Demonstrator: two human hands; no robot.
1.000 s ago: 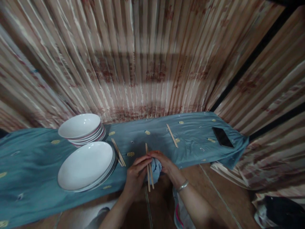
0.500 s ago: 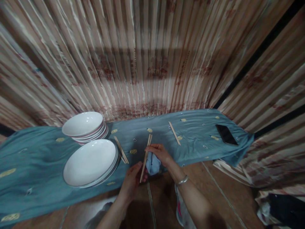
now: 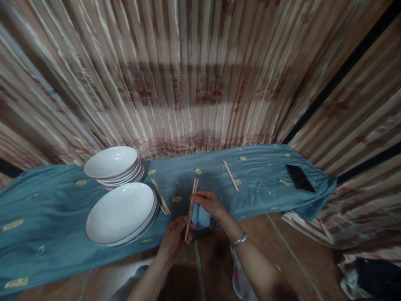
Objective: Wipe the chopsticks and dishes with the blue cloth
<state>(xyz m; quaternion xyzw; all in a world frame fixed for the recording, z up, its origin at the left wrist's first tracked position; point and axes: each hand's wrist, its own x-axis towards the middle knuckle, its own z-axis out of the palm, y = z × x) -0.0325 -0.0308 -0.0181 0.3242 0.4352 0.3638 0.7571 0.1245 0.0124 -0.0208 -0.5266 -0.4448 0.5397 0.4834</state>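
The right hand (image 3: pixel 208 201), to the right of the plate stack (image 3: pixel 120 213), pinches the blue cloth (image 3: pixel 201 217) bunched below its fingertips, which meet the upper part of the held chopsticks (image 3: pixel 191 209). The left hand (image 3: pixel 174 234), nearer the plate stack, is closed about the lower part of the same pair, thumb and fingers on opposite sides. Held at two points, the slender pair is probably kept from turning or slipping; the soft cloth, gathered into a wad, seems bunched so that one hand can manage it. Whether cloth lies between the right fingertips and the wood cannot be told.

Both forearms reach in from below and converge on the pair; a bracelet (image 3: pixel 240 239) rings the right wrist. Loose chopsticks (image 3: pixel 161 196) lie just right of the plate stack, perhaps to stay within reach. The bowl stack (image 3: pixel 111 162) stands behind it, nested presumably to save room. Farther right of the plate stack lie a separate chopstick pair (image 3: pixel 231 175) and, well apart, a phone (image 3: pixel 300 178).
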